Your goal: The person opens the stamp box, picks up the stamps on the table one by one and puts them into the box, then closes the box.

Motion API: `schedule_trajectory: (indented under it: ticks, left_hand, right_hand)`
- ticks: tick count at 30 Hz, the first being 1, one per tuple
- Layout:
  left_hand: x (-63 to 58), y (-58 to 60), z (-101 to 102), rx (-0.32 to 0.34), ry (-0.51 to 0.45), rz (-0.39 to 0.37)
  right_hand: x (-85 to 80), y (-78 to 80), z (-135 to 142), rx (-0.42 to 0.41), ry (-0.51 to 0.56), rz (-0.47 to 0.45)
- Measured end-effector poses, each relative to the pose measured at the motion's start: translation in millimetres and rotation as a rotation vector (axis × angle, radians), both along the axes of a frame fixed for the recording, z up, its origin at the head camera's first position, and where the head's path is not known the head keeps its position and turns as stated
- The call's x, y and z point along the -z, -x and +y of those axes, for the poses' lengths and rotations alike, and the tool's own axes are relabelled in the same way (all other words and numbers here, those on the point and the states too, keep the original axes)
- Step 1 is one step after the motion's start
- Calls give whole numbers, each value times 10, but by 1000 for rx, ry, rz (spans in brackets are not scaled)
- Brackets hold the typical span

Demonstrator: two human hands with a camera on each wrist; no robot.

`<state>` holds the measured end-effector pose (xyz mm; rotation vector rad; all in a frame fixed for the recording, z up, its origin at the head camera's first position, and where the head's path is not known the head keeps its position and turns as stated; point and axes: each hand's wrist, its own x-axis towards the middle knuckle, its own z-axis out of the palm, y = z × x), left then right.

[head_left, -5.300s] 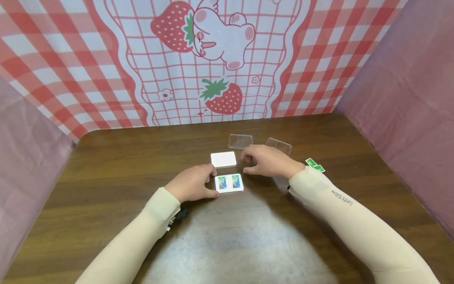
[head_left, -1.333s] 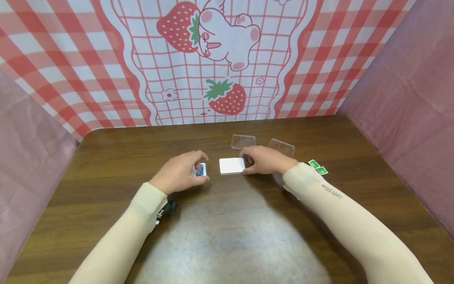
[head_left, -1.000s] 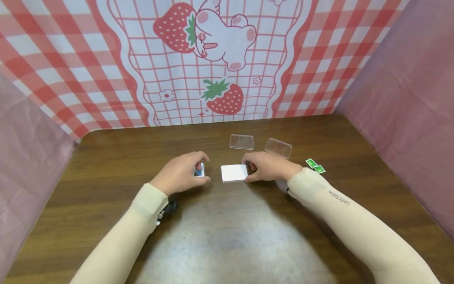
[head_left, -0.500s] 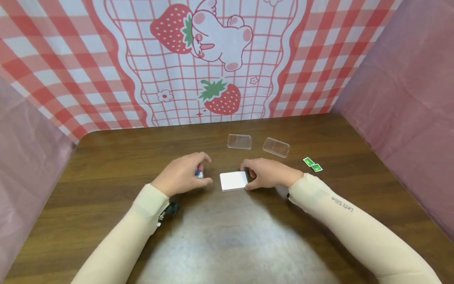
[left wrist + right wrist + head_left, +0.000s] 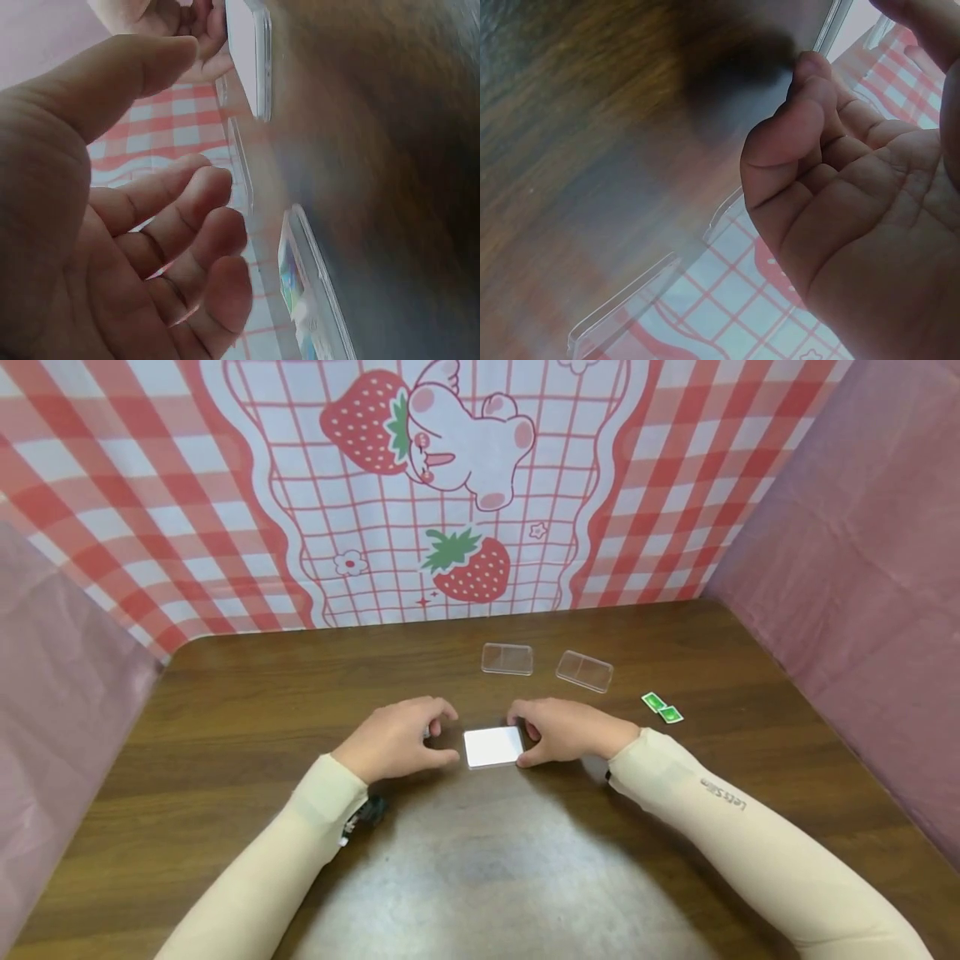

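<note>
My right hand point(image 5: 570, 729) pinches the right end of a flat, clear plastic case with a white face point(image 5: 492, 747), which lies on the table. In the right wrist view a fingertip point(image 5: 810, 67) meets the case's edge. My left hand point(image 5: 397, 741) hovers just left of this case, thumb and fingers spread apart with nothing between them. A second clear case point(image 5: 307, 300), with small blue-green pictures in it, lies by the left hand's fingers in the left wrist view; in the head view that hand hides nearly all of it.
Two clear two-part plastic cases, one at centre point(image 5: 507, 659) and one to its right point(image 5: 584, 672), lie farther back. Two small green picture cards point(image 5: 662, 707) overlap on the right. A red-and-white strawberry cloth point(image 5: 465, 485) hangs behind the wooden table point(image 5: 480, 860).
The picture case was set left by the left hand, which has since let go and shifted right toward the white-faced case. The right hand has drawn that case nearer.
</note>
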<state>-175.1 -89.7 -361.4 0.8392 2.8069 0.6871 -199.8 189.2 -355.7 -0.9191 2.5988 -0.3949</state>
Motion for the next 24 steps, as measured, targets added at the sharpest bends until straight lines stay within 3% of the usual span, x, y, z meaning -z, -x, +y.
schedule_trajectory:
  ticks: [9, 24]
  left_hand:
    - [67, -86, 165, -7, 75, -6]
    - [128, -75, 283, -19, 74, 16]
  right_hand:
    - [8, -13, -6, 7, 4, 18]
    - [-42, 28, 86, -9, 31, 53]
